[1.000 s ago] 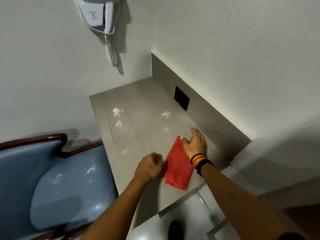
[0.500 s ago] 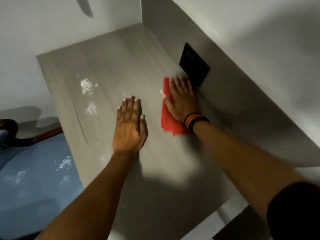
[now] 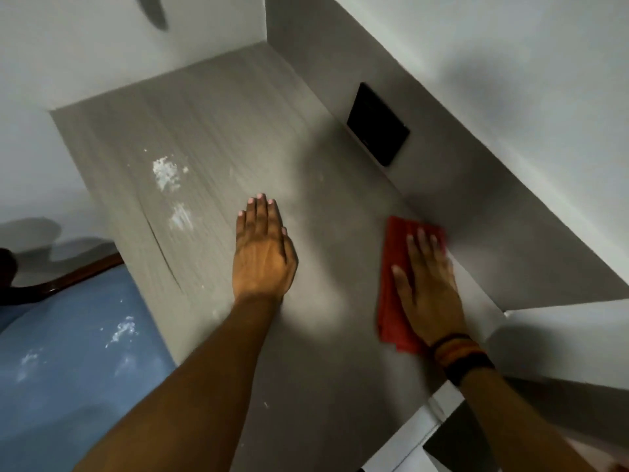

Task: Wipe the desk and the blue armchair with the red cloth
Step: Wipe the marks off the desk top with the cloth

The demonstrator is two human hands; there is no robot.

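The grey wood-grain desk (image 3: 211, 117) fills the middle of the view and carries white powdery smears (image 3: 166, 173) on its left part. My right hand (image 3: 429, 287) lies flat on the folded red cloth (image 3: 391, 267), pressing it onto the desk close to the right backsplash. Flat on the bare desk, fingers together, rests my left hand (image 3: 262, 253), a little left of the cloth and holding nothing. The blue armchair (image 3: 68, 369) stands at the lower left, its seat marked with white specks (image 3: 122, 330).
A black socket plate (image 3: 377, 126) is set in the grey backsplash at the right. White walls enclose the desk at the back and left. The armchair's dark wooden arm (image 3: 85, 270) runs along the desk's left edge. A white ledge (image 3: 561, 321) adjoins the desk's near right corner.
My right hand has slid the red cloth toward me along the backsplash, away from the socket plate. The left hand stays flat on the desk.
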